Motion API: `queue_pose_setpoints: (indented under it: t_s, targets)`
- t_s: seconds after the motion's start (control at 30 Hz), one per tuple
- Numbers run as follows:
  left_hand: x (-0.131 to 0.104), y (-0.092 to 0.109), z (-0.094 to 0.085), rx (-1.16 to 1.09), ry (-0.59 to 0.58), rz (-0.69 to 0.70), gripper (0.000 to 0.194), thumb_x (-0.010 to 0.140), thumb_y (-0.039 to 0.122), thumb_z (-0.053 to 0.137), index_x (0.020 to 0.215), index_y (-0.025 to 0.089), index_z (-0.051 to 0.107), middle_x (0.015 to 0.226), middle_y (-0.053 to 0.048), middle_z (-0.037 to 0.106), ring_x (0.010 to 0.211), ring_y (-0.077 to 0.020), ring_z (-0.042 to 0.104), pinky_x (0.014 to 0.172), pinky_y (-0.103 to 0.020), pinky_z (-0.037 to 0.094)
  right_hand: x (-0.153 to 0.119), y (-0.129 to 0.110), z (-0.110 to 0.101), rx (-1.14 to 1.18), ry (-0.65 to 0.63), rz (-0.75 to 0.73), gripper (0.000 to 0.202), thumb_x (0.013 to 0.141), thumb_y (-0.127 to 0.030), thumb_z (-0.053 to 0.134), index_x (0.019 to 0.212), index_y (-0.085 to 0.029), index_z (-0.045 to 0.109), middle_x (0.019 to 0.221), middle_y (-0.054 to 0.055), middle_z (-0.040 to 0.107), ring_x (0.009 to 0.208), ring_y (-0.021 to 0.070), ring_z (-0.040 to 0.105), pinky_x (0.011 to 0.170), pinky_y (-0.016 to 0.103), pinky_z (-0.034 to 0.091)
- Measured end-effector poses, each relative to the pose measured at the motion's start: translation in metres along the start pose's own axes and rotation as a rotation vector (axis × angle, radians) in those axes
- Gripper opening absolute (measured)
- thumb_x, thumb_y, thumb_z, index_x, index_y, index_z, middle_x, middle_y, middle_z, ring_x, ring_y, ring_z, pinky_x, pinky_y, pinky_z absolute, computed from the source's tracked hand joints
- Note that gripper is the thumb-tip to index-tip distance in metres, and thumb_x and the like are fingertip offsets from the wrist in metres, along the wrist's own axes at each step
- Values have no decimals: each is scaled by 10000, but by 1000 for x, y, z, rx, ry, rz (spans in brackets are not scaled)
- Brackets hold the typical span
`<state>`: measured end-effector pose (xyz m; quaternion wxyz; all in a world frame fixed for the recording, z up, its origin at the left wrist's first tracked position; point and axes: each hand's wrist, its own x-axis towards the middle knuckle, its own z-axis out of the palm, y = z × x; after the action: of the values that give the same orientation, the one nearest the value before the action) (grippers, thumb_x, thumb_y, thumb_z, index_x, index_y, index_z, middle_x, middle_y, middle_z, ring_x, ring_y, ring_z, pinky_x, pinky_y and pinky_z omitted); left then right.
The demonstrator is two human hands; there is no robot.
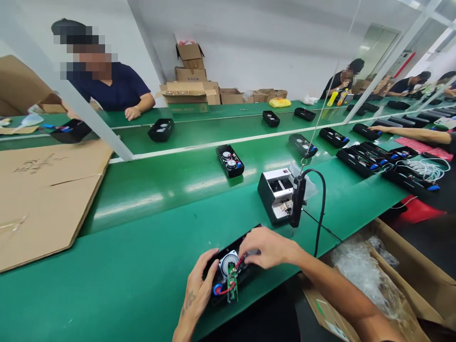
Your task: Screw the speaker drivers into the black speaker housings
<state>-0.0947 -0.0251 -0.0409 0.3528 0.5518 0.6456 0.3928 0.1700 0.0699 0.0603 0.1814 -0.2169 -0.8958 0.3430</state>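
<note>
Far left, flat cardboard sheets [46, 199] lie on the green bench [142, 266], well apart from the work. Across the belt a person in a dark top [110, 88] rests a hand by a black housing [161, 129]; face blurred. Behind, stacked cartons [190, 76] vs. the wall. Near edge, centre: left hand [199, 287] w/ fingers curled against the left end of the open black speaker shell [228, 278], thumb on its rim, steadying it, not pinching. Inside the shell: round driver [228, 261], green circuit board [232, 284], red wire [228, 289]. Right hand [267, 247] lies over the shell's right part, fingertips pressed together on the wiring; what exactly they pinch is hidden under the fingers. Just beyond, a small grey box unit [277, 194] and a hanging black screwdriver [297, 202] w/ cable stand between the hands and the belt. Mid-belt another open shell [230, 160]. Right: a row of black shells [370, 159], a co-worker's arm [409, 133], white cables [423, 168]. Bottom right an open carton w/ plastic wrap [359, 275], cut off by the frame. Far workers too small to make out.
</note>
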Motion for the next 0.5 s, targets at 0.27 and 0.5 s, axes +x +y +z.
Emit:
queue_pose_setpoints:
  t_s: [0.27,0.5]
  targets:
    - [0,0,2,11,2,49,471,985,611,581,1203,246,783,1300,-100,779,1256,-306,722,1153,-511,557,-28,-17,88,-189,267,-84,187,929,-228,792,1102,-177,740,1090,131,789,1027,293,719,904,435,603]
    - [-28,4,-5,90,477,165,375,1013,472,652,1308,242,682,1282,-86,734,1151,-254,732,1066,-449,598,0,-5,66,178,627,106,96,1058,-261,704,1029,-206,777,960,51,829,868,192,770,829,308,609]
